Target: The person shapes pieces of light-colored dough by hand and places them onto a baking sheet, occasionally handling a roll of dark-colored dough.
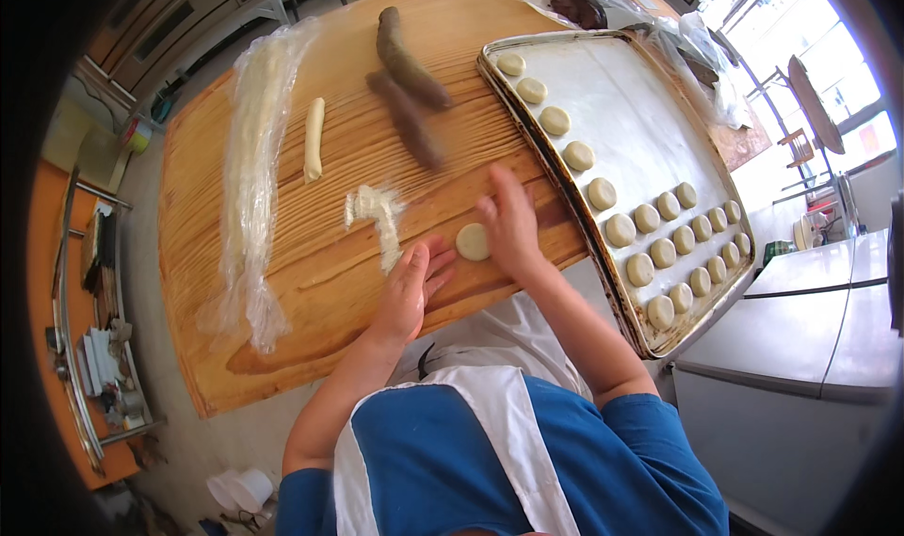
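A flat round dough piece (472, 242) lies on the wooden table between my two hands. My left hand (413, 289) is just left of it, palm turned inward and holding nothing. Close to its right side is my right hand (512, 222), blurred, with thumb and fingers apart; whether it touches the dough I cannot tell. A patch of flour (374, 211) lies beyond my left hand. Farther off are two brown rolls of filling or dough, a front one (406, 119) that looks blurred and a rear one (406, 59). A short pale dough rope (315, 141) lies to the left.
A metal baking tray (650, 126) with several dough rounds (620, 230) overlaps the table's right edge. Plastic-wrapped dough (258, 148) stretches along the left. Plastic bags (713, 63) and a dark mass (578, 5) occupy the far right. A white appliance (770, 338) stands at right.
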### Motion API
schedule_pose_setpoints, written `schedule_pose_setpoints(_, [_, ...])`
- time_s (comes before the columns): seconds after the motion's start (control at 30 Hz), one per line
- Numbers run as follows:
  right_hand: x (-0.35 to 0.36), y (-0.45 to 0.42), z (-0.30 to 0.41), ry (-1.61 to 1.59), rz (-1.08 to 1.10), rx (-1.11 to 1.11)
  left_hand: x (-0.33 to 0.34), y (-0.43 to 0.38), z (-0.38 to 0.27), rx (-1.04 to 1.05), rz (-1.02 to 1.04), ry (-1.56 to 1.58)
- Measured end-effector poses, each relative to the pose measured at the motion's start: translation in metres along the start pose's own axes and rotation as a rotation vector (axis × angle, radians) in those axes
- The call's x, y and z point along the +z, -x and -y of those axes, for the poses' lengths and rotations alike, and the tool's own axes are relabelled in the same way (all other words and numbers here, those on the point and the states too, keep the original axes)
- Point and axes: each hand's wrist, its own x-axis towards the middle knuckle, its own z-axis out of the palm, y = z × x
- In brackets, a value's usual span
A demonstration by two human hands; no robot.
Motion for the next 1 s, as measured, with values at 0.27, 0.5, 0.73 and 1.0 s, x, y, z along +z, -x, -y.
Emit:
schedule_pose_setpoints(0.27, [-0.009, 0.041, 0.066, -0.355, 0.16, -0.267, 0.007, 0.0, -0.024, -0.086, 0.143, 0.223])
schedule_pose_setpoints(0.5, [-0.062, 0.034, 0.045, -0.332, 0.248, -0.08, 0.004, -0.018, -0.011, -0.163, 0.222, 0.236])
schedule_pose_setpoints(0.73, [-0.204, -0.043, -0.135, -0.106, -0.447, 0.316, 0.0, -0.022, 0.0, -0.077, 0.191, -0.011])
schedule_pose_setpoints(1.0, [-0.288, -0.047, -0.209, 0.294, -0.378, 0.742, 0.0, -0.02, 0.001, -0.067, 0.139, -0.04])
